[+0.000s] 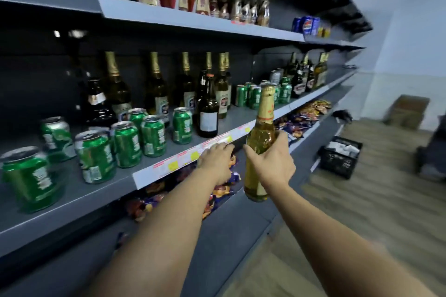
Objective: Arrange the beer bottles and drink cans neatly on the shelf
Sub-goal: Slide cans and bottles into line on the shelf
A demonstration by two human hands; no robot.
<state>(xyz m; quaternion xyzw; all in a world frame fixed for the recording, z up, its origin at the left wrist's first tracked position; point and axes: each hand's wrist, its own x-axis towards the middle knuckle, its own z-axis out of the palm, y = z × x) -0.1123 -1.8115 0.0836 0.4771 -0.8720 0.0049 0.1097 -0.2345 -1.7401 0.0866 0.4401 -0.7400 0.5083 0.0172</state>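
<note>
left hand [215, 160] extended, fingers relaxed, right hand [274, 163] gripping

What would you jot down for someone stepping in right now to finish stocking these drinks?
Right hand grips a gold-foil beer bottle, upright, out in front of the middle shelf.
Left hand rests on that shelf's front edge, holding nothing.
On the shelf: green cans scattered at the front left, tall bottles along the back, a dark bottle forward of them.
Left to do: shelve the held bottle, then line up the cans.
</note>
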